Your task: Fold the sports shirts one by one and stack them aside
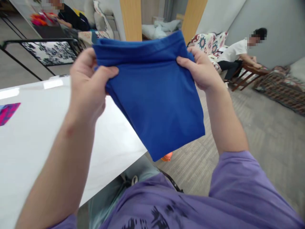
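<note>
The one camera, worn on the head, looked forward and down, with the purple shirt (pixel 197 210) close below it at the frame's bottom, the blue cloth (pixel 154 101) near at centre, and a grey wall (pixel 283 22) farther off at upper right.

Grey streaked floor (pixel 259 133), pale walls (pixel 274 19), two upright light-wood panels (pixel 130 19), a patterned sofa (pixel 209 44) near a brown stool (pixel 252 67); bright light patches (pixel 52 83) gleam along the far edge of the white surface (pixel 35 143)
</note>
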### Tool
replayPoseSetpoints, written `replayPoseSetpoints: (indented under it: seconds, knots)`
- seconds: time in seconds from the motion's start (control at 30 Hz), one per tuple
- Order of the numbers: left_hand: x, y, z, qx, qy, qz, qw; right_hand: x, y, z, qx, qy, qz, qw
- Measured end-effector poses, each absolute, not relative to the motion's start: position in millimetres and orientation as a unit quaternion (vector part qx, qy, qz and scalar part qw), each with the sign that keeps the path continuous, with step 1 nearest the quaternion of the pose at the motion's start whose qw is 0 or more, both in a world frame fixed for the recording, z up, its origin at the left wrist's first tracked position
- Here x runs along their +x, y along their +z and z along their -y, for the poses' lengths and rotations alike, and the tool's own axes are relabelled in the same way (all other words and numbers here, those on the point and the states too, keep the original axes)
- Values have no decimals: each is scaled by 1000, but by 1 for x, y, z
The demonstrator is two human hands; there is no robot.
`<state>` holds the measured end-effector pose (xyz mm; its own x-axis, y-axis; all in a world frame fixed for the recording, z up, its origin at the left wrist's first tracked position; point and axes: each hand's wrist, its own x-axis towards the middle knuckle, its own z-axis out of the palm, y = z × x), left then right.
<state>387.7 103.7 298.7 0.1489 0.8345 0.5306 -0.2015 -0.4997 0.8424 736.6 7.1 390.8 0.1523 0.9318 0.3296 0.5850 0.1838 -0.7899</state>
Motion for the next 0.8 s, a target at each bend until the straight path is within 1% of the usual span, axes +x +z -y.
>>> replayPoseSetpoints:
  seconds: [0.07, 0.13, 0.17, 0.23, 0.3, 0.37, 0.43, 0.5, 0.6, 0.7, 0.73, 0.8]
  knots:
    - [429, 264, -125, 621, 548, -271, 491, 771, 357, -35, -668, 181, 607, 391]
    - [459, 222, -143, 623, 463, -364, 515, 793, 314, -59, -738, 149, 582, 307]
    - [470, 201, -148, 635, 412, -422, 498, 797, 290, -67, -772, 123, 568, 258]
    - [485, 167, -144, 679, 324, -510, 417, 796, 246, -71, -811, 63, 557, 168]
    - [493, 143, -123, 746, 287, -509, 320, 785, 207, -62, -802, 35, 585, 117]
    - [499, 126, -90, 820, 277, -424, 268, 771, 178, -46, -768, 58, 629, 107]
    - [506, 111, -56, 873, 245, -329, 263, 761, 156, -33, -747, 103, 648, 107]
    - [514, 99, -29, 898, 202, -285, 269, 757, 142, -27, -744, 130, 647, 101]
    - [518, 91, -9, 906, 161, -276, 278, 758, 133, -25, -748, 126, 647, 85]
    - [496, 102, -10, 898, 117, -281, 319, 762, 132, -22, -744, 104, 655, 81]
    - [480, 107, -13, 891, 112, -290, 331, 762, 132, -22, -739, 93, 661, 89]
    - [430, 118, -22, 885, 117, -314, 324, 759, 132, -23, -712, 48, 688, 133]
